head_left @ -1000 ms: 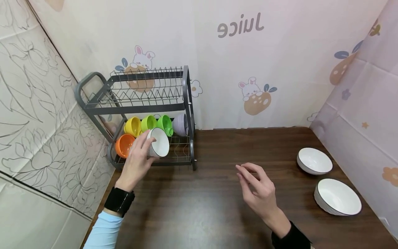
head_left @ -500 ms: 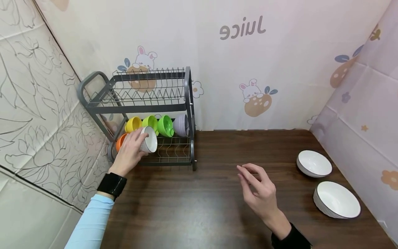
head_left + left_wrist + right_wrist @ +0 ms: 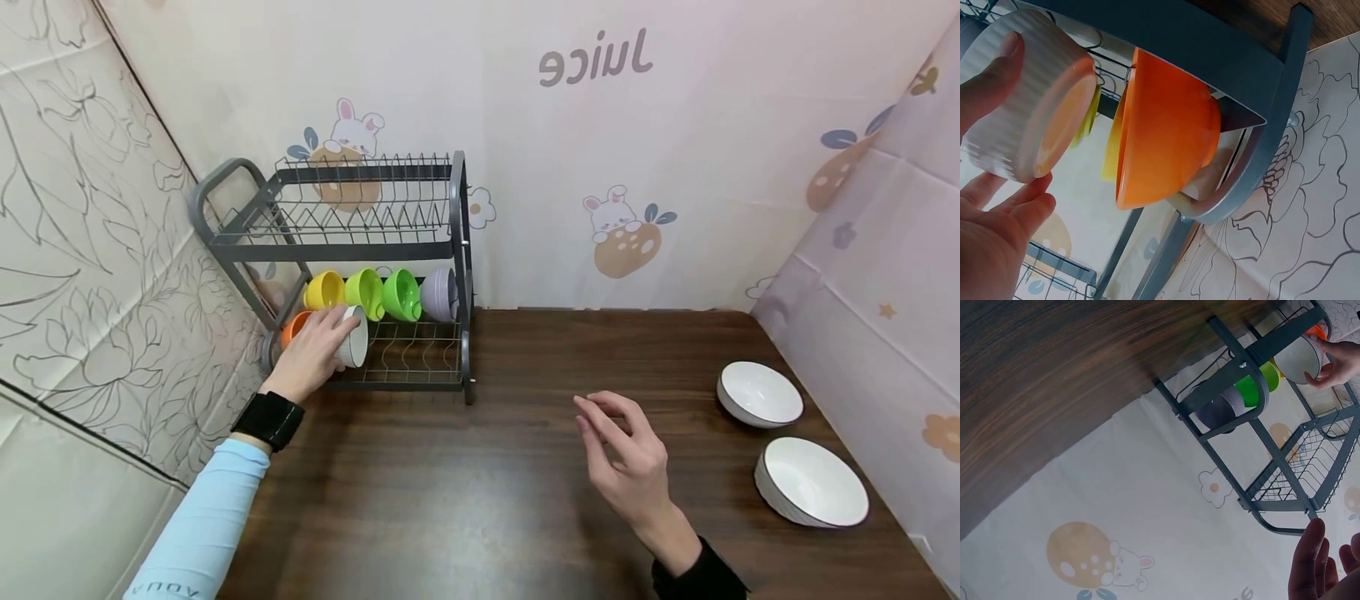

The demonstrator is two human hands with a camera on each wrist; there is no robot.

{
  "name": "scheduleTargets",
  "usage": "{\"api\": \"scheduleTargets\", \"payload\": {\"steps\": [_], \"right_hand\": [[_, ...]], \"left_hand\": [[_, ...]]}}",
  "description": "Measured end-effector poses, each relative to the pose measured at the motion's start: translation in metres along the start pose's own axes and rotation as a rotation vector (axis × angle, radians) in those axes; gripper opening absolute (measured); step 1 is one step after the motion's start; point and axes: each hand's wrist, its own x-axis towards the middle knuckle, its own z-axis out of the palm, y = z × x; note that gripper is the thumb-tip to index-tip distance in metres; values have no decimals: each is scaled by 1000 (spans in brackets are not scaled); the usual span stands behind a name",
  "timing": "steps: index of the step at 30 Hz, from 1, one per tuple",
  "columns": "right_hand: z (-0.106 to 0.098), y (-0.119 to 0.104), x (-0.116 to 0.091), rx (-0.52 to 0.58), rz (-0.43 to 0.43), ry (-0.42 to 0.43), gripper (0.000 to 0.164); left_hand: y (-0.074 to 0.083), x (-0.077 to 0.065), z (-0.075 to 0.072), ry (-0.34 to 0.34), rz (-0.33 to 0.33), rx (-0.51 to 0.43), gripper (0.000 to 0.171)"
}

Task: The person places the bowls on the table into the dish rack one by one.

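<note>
Wood tbl [image 3: 480,492], printed wall [image 3: 525,167] at far side | L hand [image 3: 309,352]: gripping wht bowl [image 3: 357,340], tipped, mouth facing rt, rack [image 3: 330,252] lower tier, near side, just rt of orange bowl [image 3: 1166,131]; touching rack? can't tell | R hand [image 3: 628,454]: relaxed, thumb-finger gap narrow | sm bowl [image 3: 760,393], lg bowl [image 3: 813,482]: tbl, rt

the head view is bright, with a soft pale glare on the dark table [image 3: 472,508] and diffuse shadow below the rack [image 3: 337,252], while both wrist views look dimmer, an orange tint colouring the white bowl [image 3: 1035,100] underneath.
</note>
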Motion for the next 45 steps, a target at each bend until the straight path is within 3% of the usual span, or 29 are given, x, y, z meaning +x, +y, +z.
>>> {"api": "scheduleTargets", "payload": {"steps": [10,17,31,41,45], "right_hand": [[0,2,-6,9,13,-10,33],[0,4,-9,6,13,-12,34],[-1,6,-10,12,23,-4,34],[-1,5,-9,21,23,8,33],[-2,6,-10,23,20,9,33]], "left_hand": [[1,1,-7,-93,-30,40,79],[2,4,-4,-99,-6,85,80],[5,9,3,-117,-87,6,79],[9,12,7,-123,-85,-18,81],[18,8,3,-130,-85,29,80]]}}
